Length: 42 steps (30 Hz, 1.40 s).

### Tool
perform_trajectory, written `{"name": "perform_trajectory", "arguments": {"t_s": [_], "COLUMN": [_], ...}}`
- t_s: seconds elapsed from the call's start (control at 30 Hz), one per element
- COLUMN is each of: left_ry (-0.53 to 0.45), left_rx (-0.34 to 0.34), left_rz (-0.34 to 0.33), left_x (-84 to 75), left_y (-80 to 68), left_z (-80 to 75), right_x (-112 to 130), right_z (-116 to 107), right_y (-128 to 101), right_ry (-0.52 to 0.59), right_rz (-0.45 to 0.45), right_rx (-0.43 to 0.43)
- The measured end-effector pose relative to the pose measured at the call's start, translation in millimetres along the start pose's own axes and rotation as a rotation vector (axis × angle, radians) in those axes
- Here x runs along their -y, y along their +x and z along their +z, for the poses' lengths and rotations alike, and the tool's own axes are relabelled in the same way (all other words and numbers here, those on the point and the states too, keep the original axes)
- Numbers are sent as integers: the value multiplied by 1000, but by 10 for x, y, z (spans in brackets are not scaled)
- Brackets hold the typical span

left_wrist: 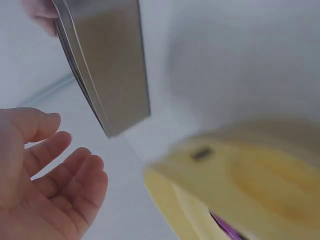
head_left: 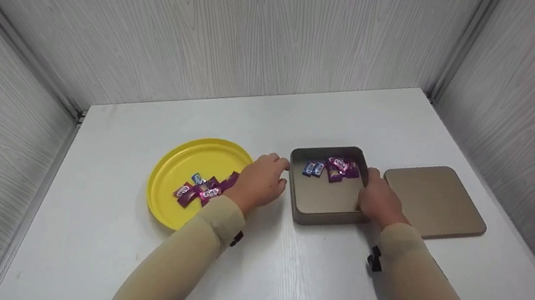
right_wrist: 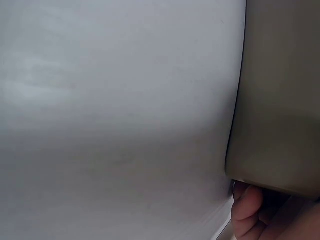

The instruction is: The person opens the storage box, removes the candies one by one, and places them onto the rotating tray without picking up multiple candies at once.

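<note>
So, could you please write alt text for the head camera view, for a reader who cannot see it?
A person's left hand and right hand flank an open square tin of wrapped candies on a white table. A yellow plate with more candies sits left, the tin's lid right.

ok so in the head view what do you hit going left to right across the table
yellow plate → left hand → square tin → right hand → tin lid
</note>
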<state>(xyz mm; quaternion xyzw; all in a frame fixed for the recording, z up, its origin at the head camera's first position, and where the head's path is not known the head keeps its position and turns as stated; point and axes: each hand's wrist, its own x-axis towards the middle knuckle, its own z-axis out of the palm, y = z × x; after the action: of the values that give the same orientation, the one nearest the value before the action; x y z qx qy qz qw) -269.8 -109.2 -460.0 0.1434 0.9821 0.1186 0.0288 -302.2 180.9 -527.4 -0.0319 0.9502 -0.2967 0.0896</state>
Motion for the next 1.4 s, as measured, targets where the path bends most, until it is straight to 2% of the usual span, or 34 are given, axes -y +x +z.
{"name": "perform_trajectory", "arguments": {"t_s": [0.2,0.33,0.53,0.7,0.8,1.07,1.4], "left_ry": [64,186,363,464,473,474,434], "left_rx": [20,35,19,-9,-13,34,-12], "left_rz": [63,57,18,35,45,21,28], "left_x": [-282,-395,-442,-438,-431,-414,-427], "left_y": [227,374,510,544,547,500,477], "left_z": [194,363,551,606,612,683,678], "right_x": [17,61,109,151,189,239,234], "right_z": [27,50,90,99,94,118,107], "right_y": [4,10,-18,-42,-63,-113,-98], "right_ry": [-9,-2,-1,8,3,-11,-9], "right_rz": [-10,-5,32,26,19,2,-1], "right_rx": [-11,-3,-2,-1,-7,-6,-6]}}
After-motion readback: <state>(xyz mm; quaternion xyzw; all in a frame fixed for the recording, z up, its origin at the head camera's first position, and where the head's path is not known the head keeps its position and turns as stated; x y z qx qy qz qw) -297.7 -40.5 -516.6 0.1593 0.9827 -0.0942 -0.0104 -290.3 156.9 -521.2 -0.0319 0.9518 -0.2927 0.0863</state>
